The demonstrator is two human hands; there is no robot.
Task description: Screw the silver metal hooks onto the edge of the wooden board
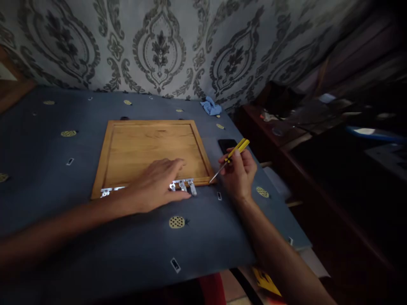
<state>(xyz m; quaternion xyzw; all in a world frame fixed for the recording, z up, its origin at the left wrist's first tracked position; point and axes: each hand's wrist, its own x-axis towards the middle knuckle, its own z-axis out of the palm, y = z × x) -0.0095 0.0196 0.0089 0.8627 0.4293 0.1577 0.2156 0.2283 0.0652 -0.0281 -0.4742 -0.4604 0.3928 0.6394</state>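
Note:
A framed wooden panel [152, 146] lies flat on the table, with a row of small metal brackets [191, 187] along its near edge. My left hand [159, 182] rests over that near edge, fingers stretched out and thumb apart, beside the brackets; it hides the middle of the row. In my right hand [239, 171] is a screwdriver with a yellow handle [240, 146], gripped between thumb and fingers. The thin shaft slants down to the left, its tip at the panel's near right corner. Whether the tip touches the wood I cannot tell.
The table [133, 245] has a blue-grey cover with pineapple prints. A dark phone-like object [225, 145] lies behind my right hand. A crumpled blue cloth [210, 106] sits at the far right, near a patterned wall covering [159, 51]. Dark cluttered furniture [263, 127] stands to the right.

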